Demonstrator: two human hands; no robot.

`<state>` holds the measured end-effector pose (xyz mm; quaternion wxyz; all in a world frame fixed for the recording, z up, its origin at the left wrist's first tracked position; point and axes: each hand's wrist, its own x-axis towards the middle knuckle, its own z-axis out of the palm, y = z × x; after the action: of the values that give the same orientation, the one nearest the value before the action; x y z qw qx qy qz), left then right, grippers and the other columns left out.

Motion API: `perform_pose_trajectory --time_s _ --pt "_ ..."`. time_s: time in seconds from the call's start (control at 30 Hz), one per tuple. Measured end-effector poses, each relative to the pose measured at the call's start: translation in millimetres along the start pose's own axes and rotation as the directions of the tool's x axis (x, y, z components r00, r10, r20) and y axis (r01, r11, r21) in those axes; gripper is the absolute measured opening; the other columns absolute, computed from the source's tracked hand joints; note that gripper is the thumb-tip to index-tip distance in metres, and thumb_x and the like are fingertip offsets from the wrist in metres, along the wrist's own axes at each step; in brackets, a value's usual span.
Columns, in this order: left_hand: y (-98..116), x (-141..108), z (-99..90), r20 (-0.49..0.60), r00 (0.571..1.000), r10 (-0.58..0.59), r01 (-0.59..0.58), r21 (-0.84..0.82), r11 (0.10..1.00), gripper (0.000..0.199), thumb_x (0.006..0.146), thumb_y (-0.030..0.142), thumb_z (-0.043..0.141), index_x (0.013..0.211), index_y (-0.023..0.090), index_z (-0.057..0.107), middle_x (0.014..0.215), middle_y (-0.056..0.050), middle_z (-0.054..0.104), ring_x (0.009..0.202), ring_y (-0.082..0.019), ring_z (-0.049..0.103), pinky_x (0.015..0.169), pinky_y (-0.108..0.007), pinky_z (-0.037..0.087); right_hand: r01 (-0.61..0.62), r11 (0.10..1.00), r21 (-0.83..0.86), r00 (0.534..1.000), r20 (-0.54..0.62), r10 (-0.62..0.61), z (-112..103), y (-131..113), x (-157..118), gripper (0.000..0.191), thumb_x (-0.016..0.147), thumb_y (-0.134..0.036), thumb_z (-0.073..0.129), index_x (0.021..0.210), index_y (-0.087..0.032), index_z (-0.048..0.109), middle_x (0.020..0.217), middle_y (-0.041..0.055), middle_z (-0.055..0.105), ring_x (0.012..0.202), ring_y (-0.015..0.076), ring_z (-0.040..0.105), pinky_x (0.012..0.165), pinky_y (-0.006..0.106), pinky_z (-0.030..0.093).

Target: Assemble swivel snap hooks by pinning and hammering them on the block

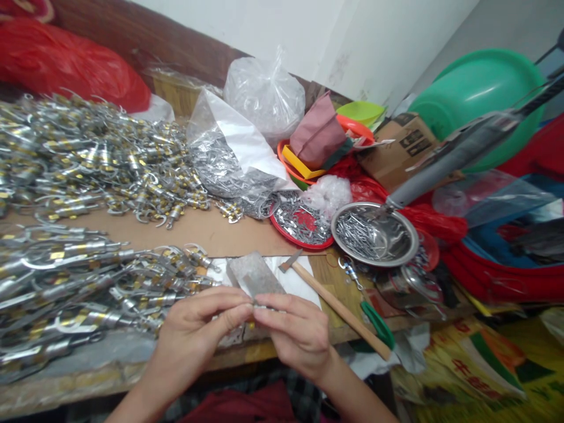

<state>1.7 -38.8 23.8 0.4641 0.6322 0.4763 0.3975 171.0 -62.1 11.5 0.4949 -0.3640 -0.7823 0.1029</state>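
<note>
Your left hand [189, 329] and right hand [304, 338] look like they're both pinching the same small part [266, 307], right between your fingertips. I'd keep the pinch light, wrists steady, and thumbs off whatever bit you need to see. It's just on your side of the block [258, 275], with the hammer [341, 309] beyond your right fingers. Looks silvery with a yellowish bit underneath, but your fingers hide most of it, so can't tell its full shape tbh.

On the brown wooden counter [330, 276], small silver-and-gold metal fittings [101, 153] lie at frame left; at centre, a grey rectangular block [255, 273], left of a wooden-handled metal hammer [339, 308].
</note>
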Motion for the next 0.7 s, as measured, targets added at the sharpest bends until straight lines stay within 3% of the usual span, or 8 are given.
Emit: perform_pose_trajectory --time_s 0.13,0.23,0.43,0.63,0.7 --pt "-4.9 0.2 9.2 -0.047 0.947 -0.318 0.299 -0.238 0.924 0.011 0.06 0.03 0.07 0.069 0.024 0.073 0.073 0.0 0.074 0.07 -0.018 0.066 0.066 -0.023 0.051 -0.124 0.991 0.051 0.992 -0.007 0.125 6.9 -2.5 -1.5 0.022 0.072 -0.005 0.058 0.089 -0.016 0.067 0.084 0.0086 0.066 0.075 0.0139 0.063 0.067 0.022 0.053" --pt "-6.0 -0.2 13.1 -0.044 0.907 -0.419 0.381 -0.338 0.861 0.018 0.056 0.031 0.072 0.071 0.021 0.073 0.075 -0.002 0.075 0.075 -0.02 0.066 0.07 -0.026 0.052 -0.178 0.982 0.067 0.984 0.021 0.177 8.5 -5.4 -1.5 0.021 0.072 -0.007 0.057 0.088 -0.015 0.067 0.083 0.0091 0.065 0.075 0.0144 0.062 0.065 0.023 0.052" --pt "-15.5 -2.9 12.3 -0.036 0.901 -0.432 0.39 -0.366 0.845 0.028 0.058 0.03 0.071 0.085 0.022 0.071 0.093 -0.002 0.072 0.088 -0.02 0.064 0.08 -0.027 0.049 -0.33 0.937 0.118 0.943 0.072 0.324 9.1 -8.3 1.6 0.013 0.068 -0.011 0.061 0.079 -0.014 0.067 0.071 0.0073 0.065 0.061 0.0126 0.059 0.051 0.021 0.049" --pt "-13.2 -6.7 9.9 -0.018 0.896 -0.443 0.372 -0.512 0.774 0.037 0.055 0.017 0.072 0.091 0.022 0.069 0.064 0.003 0.073 0.059 -0.013 0.065 0.059 -0.02 0.053 -0.237 0.961 0.141 0.969 0.109 0.223 7.8 -15.1 4.0 0.019 0.072 -0.006 0.055 0.084 -0.016 0.065 0.081 0.0083 0.064 0.074 0.014 0.06 0.065 0.023 0.051" --pt "-9.7 -7.7 9.6 -0.06 0.903 -0.426 0.328 -0.547 0.771 0.037 0.052 0.013 0.071 0.087 0.024 0.07 0.061 0.004 0.072 0.056 -0.013 0.065 0.058 -0.02 0.053 -0.276 0.942 0.19 0.959 0.123 0.256 5.9 -19.1 5.5 0.022 0.072 -0.006 0.054 0.089 -0.016 0.063 0.085 0.0083 0.064 0.079 0.0148 0.06 0.071 0.025 0.05"
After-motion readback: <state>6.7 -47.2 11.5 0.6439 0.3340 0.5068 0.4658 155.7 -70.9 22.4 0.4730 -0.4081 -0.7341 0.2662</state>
